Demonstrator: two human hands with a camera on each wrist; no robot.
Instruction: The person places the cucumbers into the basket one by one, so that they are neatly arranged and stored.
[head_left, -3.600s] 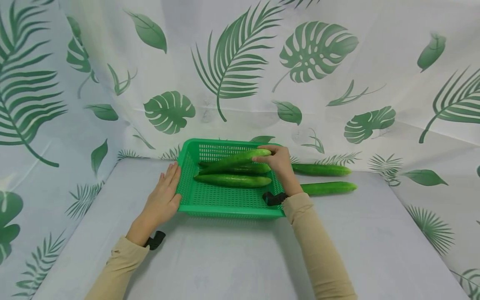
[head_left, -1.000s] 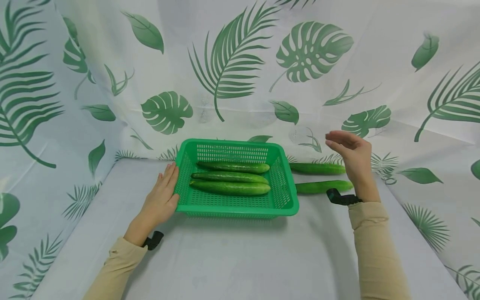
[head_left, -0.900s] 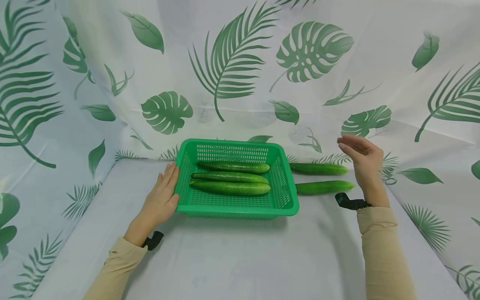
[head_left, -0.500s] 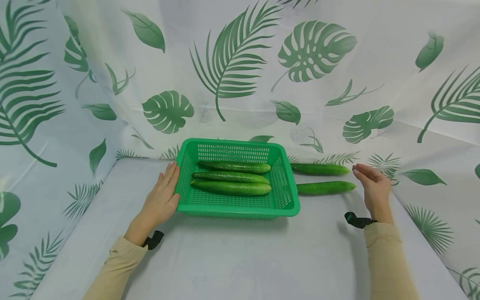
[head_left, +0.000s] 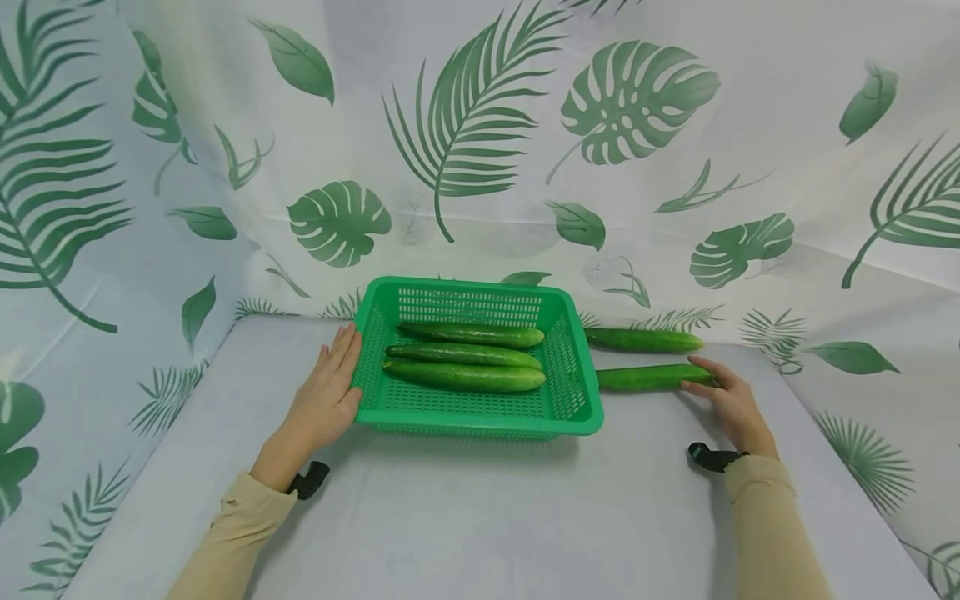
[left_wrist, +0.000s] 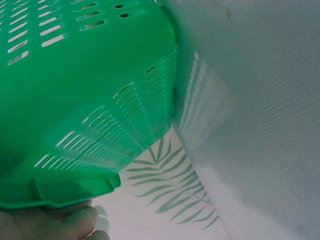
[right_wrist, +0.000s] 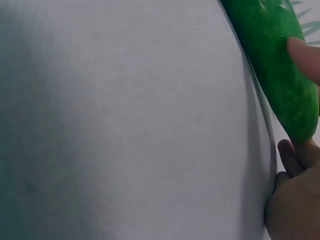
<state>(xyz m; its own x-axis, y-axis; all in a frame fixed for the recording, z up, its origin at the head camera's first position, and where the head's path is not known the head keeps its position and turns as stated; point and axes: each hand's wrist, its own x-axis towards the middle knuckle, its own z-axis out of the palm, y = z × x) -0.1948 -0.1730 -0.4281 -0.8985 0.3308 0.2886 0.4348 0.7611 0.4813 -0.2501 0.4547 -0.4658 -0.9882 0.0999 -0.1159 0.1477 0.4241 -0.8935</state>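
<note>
A green plastic basket (head_left: 480, 423) with slotted walls holds three cucumbers, the nearest cucumber (head_left: 465, 376) touching or almost touching the middle one. My left hand (head_left: 324, 393) rests with straight fingers against the basket's left rim. In the left wrist view, some fingers (left_wrist: 80, 222) show beneath the rim. On the table to the right, my right hand (head_left: 733, 408) grips the tip of a cucumber (head_left: 645, 377), thumb and fingers on opposite sides. The right wrist view shows that cucumber (right_wrist: 275, 60) between the digits. Its other end is hidden behind the basket.
Another cucumber (head_left: 645, 339) lies farther back on the table, right of the basket. The white table (head_left: 480, 517) meets a leaf-patterned curtain (head_left: 480, 242) directly behind the basket. A similar sheet rises along the left side.
A third cucumber, earlier in my right hand, lies in the basket. My right hand has moved right, then down, and taken hold of the nearer table cucumber. The left hand stays put.
</note>
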